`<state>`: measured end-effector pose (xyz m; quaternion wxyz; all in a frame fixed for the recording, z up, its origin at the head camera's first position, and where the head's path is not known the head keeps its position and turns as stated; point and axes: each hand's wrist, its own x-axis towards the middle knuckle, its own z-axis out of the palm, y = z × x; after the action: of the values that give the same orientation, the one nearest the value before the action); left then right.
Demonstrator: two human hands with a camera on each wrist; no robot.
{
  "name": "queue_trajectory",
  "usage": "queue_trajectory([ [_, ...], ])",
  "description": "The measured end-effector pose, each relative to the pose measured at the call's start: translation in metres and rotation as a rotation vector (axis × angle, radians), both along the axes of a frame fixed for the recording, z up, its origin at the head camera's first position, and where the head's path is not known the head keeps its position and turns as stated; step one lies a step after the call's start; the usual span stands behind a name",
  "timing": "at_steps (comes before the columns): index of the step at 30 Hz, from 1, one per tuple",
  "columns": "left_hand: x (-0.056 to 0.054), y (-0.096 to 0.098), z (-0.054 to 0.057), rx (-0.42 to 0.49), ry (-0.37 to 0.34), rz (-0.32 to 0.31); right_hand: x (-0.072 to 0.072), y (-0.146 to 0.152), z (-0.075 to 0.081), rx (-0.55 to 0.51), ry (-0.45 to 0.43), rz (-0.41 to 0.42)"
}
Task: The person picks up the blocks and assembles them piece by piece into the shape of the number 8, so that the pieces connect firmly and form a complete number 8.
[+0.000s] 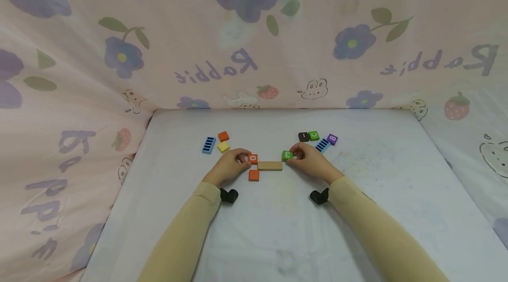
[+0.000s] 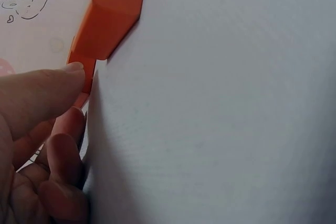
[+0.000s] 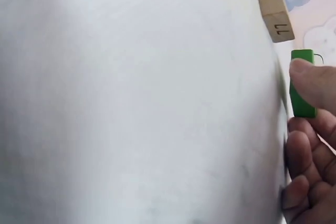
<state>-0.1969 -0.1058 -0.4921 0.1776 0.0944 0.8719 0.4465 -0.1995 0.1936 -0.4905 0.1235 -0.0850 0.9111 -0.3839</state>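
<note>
In the head view my left hand (image 1: pixel 231 165) pinches an orange block marked 0 (image 1: pixel 252 159) between thumb and fingers. My right hand (image 1: pixel 309 159) grips a green block with a white 3-like mark (image 1: pixel 287 155). A plain wooden bar (image 1: pixel 270 166) lies on the table between the two hands, its left end close to the orange block. Just below sits a second orange block (image 1: pixel 254 175), its top unmarked. The right wrist view gives the bar's end (image 3: pixel 282 29) a dark 11-like mark, near the green block (image 3: pixel 302 87) under my thumb.
Behind my left hand lie a blue striped block (image 1: pixel 208 145), an orange block (image 1: pixel 223 136) and a yellow block (image 1: pixel 223 146). Beyond the right hand are a black block (image 1: pixel 303 137), a green block (image 1: pixel 314 135), another blue striped block (image 1: pixel 323 145) and a purple block (image 1: pixel 332 139).
</note>
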Motion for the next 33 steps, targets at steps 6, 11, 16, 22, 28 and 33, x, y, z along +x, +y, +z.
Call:
queue_trajectory([
  [6,0.0004,0.0005,0.0006,-0.010,0.012,0.001,-0.0034,-0.0014,-0.0029,0.007,-0.001,0.012],
  [11,0.0003,0.0001,0.0007,-0.011,0.000,0.006,-0.0035,-0.0018,-0.0029,0.019,-0.021,0.013],
  [16,0.0021,0.0002,0.0016,-0.025,0.002,0.006,-0.0040,-0.0012,-0.0051,0.022,-0.023,0.026],
  [22,0.0016,0.0007,-0.0001,-0.020,0.002,0.013,-0.0033,-0.0014,-0.0059,0.030,-0.015,0.030],
  [28,0.0020,0.0010,-0.0005,-0.033,-0.005,0.026,-0.0020,-0.0025,-0.0043,0.032,-0.009,0.023],
  [33,0.0029,0.0011,0.0005,-0.033,-0.011,0.030,0.0006,-0.0022,-0.0012,0.020,-0.012,0.022],
])
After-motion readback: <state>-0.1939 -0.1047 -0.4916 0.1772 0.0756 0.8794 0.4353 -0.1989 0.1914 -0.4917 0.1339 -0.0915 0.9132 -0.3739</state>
